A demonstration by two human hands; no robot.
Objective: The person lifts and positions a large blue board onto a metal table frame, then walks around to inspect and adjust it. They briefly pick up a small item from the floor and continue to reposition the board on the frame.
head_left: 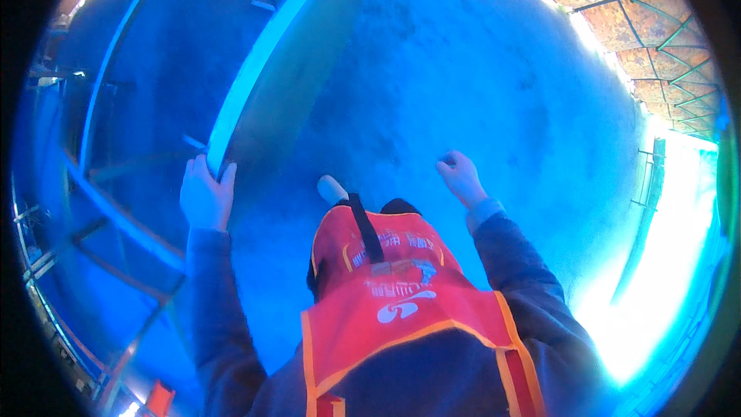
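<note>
My left hand (207,194) grips the near end of a long, pale, flat bar (266,46), thumb on one side and fingers on the other. From there the bar runs up and away to the top of the view. My right hand (461,177) is held out in the air to the right, fingers curled into a loose fist, and nothing shows sticking out of it. Between my arms hangs a red apron (401,262) with orange edging and a dark strap. The tip of one shoe (332,189) shows beyond it.
On the left stands a frame of metal bars (123,220), close to my left forearm. An orange-red object (160,399) sits at the lower left. Bluish floor (463,85) stretches ahead. A bright opening (656,262) lies at the right, below a roof with metal trusses (641,23).
</note>
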